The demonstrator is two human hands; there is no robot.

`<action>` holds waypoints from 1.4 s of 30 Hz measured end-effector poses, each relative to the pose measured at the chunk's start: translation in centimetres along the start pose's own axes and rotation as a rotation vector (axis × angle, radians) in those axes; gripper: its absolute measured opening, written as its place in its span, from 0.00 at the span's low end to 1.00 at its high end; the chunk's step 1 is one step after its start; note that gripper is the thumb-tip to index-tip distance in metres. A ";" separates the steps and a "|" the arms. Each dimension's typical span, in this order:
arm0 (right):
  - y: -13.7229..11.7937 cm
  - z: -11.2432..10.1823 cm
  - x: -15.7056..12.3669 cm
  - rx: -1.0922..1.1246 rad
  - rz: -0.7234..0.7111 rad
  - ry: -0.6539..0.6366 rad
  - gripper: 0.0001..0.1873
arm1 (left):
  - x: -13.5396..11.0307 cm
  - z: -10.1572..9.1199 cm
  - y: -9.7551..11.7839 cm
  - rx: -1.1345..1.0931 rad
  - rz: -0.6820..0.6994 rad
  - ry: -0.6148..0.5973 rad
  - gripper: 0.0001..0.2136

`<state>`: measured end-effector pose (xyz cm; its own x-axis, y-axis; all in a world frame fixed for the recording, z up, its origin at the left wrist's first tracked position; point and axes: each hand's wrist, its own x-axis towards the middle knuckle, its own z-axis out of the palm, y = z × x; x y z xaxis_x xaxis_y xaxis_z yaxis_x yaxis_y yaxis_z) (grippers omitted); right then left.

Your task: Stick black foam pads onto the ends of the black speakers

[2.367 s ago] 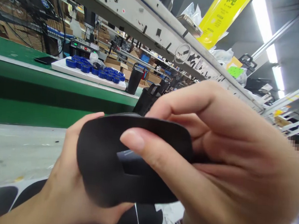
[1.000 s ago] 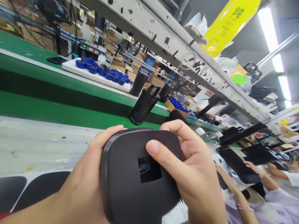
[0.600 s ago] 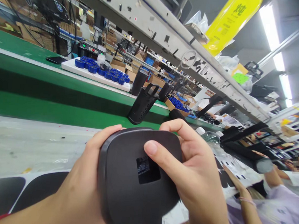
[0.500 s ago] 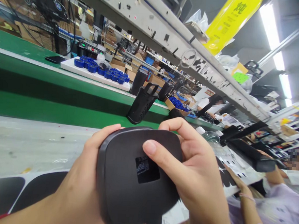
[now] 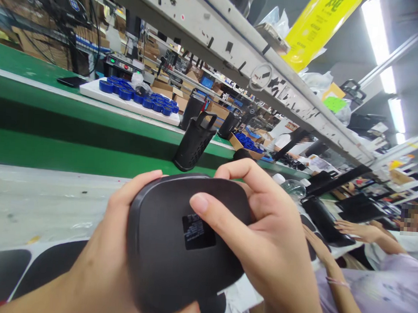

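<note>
Between my two hands is a black device point(image 5: 158, 267) with a rounded-square flat base turned toward me. A darker square patch point(image 5: 198, 234) with small pale print sits on that base. My left hand point(image 5: 103, 235) wraps its left side, the thumb along the lower edge. My right hand point(image 5: 261, 222) grips the upper right edge, its thumb lying flat on the base near the printed patch and its fingers bent behind the rim. The side of the device away from me is hidden. Black rounded sheets point(image 5: 51, 264) on white backing lie at lower left.
Beyond my hands, a black perforated device with a handle point(image 5: 194, 143) stands on the green conveyor point(image 5: 34, 139). Behind it are blue round parts point(image 5: 125, 93) on a white board point(image 5: 92, 91). A metal shelf beam point(image 5: 216, 47) crosses overhead. At right, a co-worker's hands point(image 5: 357, 230) touch another black device.
The device and both my hands have shifted slightly left in view, with the grip unchanged. At right, the co-worker's black device has gone from raised to lower, down at the table.
</note>
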<state>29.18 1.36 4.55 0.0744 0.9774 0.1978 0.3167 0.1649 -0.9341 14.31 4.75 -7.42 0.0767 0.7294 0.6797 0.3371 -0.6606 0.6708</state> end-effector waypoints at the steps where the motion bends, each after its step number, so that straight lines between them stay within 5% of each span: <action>1: -0.1 0.0 0.0 -0.005 0.006 -0.002 0.13 | 0.0 0.0 0.0 0.003 0.000 -0.001 0.49; 15: 0.2 0.0 -0.3 -0.138 -0.074 0.003 0.11 | -0.1 -0.1 -0.2 -0.019 -0.059 -0.024 0.51; 26: 1.8 0.4 -1.2 -0.700 -0.322 0.146 0.08 | -0.3 -0.2 0.0 0.035 -0.035 -0.028 0.51; 31: 1.6 0.6 -2.8 -0.843 -0.292 0.213 0.18 | -0.4 -0.1 -0.3 0.048 -0.021 -0.034 0.52; 36: 1.6 -0.3 -2.9 -0.928 -0.133 0.313 0.41 | -0.4 -0.1 -0.8 0.055 0.068 0.003 0.54; 39: 2.2 -1.0 -1.4 -0.810 -0.076 0.309 0.48 | -0.3 -0.3 -0.5 0.032 -0.007 -0.004 0.54; 42: 2.9 -1.3 0.3 -0.427 -0.041 0.080 0.38 | -0.1 -0.4 -0.2 0.008 0.006 -0.011 0.53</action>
<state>31.31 1.95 2.27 0.1214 0.9552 0.2700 0.6826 0.1172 -0.7214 13.89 4.73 -7.46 0.0896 0.7272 0.6806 0.3437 -0.6639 0.6641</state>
